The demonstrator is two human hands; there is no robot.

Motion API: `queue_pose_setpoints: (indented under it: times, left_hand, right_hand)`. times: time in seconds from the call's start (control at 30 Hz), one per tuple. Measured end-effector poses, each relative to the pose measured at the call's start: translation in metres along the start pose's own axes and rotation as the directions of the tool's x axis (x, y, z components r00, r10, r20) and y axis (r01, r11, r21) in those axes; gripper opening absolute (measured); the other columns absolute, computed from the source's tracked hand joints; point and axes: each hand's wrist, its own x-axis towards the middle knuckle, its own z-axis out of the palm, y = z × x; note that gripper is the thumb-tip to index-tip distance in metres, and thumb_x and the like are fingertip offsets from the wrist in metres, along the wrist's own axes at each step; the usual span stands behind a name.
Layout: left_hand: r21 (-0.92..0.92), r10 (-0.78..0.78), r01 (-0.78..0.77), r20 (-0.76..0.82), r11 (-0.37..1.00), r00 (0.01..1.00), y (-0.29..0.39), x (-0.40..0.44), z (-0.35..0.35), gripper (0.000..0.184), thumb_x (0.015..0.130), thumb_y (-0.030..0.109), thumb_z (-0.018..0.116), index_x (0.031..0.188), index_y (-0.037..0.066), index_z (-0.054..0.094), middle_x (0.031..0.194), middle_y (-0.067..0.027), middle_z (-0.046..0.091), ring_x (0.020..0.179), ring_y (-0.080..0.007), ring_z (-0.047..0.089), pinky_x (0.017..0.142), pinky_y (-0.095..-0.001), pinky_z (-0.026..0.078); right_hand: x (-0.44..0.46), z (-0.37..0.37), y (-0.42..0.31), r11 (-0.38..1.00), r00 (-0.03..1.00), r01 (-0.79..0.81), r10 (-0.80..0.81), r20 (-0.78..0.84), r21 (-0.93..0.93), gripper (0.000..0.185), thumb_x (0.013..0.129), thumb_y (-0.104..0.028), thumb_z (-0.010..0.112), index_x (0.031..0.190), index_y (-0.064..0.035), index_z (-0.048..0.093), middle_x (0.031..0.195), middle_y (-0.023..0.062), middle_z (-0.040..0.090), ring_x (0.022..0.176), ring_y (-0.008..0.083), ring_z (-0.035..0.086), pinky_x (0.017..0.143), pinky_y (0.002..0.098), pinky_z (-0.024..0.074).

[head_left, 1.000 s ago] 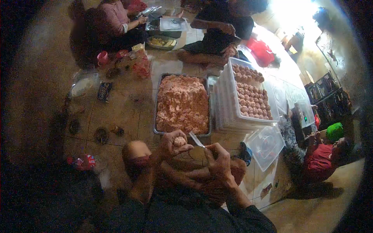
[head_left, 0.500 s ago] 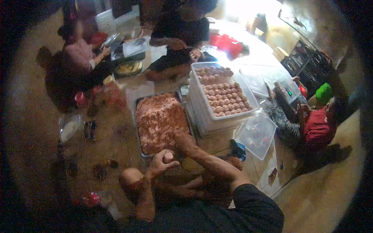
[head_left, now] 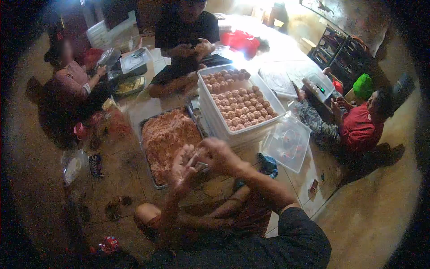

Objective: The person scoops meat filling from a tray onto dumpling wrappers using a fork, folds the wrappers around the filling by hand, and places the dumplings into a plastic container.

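My left hand (head_left: 181, 168) is raised over the near edge of the meat tray, palm turned up and fingers apart. A narrow pale shape lies by its fingers; blur hides whether it is meat or a finger. Right beside it, my right hand (head_left: 217, 154) has its fingers curled in, and what they hold is hidden. Below both hands, a dark-rimmed tray (head_left: 148, 168) carries a big mound of pinkish ground meat (head_left: 172, 130). To its right, rows of meatballs (head_left: 244, 107) fill much of the top white plastic tub (head_left: 208, 110) in a stack.
A clear lid (head_left: 289, 143) lies right of the tubs near a blue bag (head_left: 267, 164). One person in black (head_left: 186, 33) sits opposite, another in pink (head_left: 71, 80) at left, and one in red (head_left: 363, 123) at right. A black crate (head_left: 336, 54) stands behind.
My right hand has come up out of the meat to meet my left, which has turned and risen. A lump of meat showed in my left hand before. The view has shifted slightly.
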Motion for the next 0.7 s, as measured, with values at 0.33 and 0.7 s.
queue_pose_setpoints:
  times: [0.33,0.7]
  left_hand:
    - [-0.5,-0.347,0.256,-0.097,0.828,0.933,0.022,-0.124,-0.103,0.076,0.093,0.053,0.063,0.139,-0.005,0.044,0.131,-0.0234,0.06,0.111,-0.0355,0.065,0.098,-0.0475,0.052]
    - [-0.961,-0.376,-0.099,-0.194,0.259,0.906,-0.013,-0.16,-0.133,0.083,0.098,0.06,0.049,0.149,-0.004,0.036,0.144,-0.035,0.043,0.113,-0.0504,0.057,0.1,-0.0631,0.046]
  right_hand:
    - [0.136,-0.176,0.18,0.912,0.924,-0.155,-0.002,-0.382,-0.381,0.029,0.087,-0.015,0.069,0.111,-0.0003,0.062,0.103,0.0218,0.071,0.095,0.0347,0.07,0.078,0.0432,0.0555]
    - [0.195,-0.155,0.208,0.83,0.768,-0.55,0.546,-0.335,0.092,0.055,0.102,-0.042,0.031,0.124,0.0027,0.056,0.119,0.0186,0.067,0.106,0.0315,0.066,0.09,0.042,0.0532]
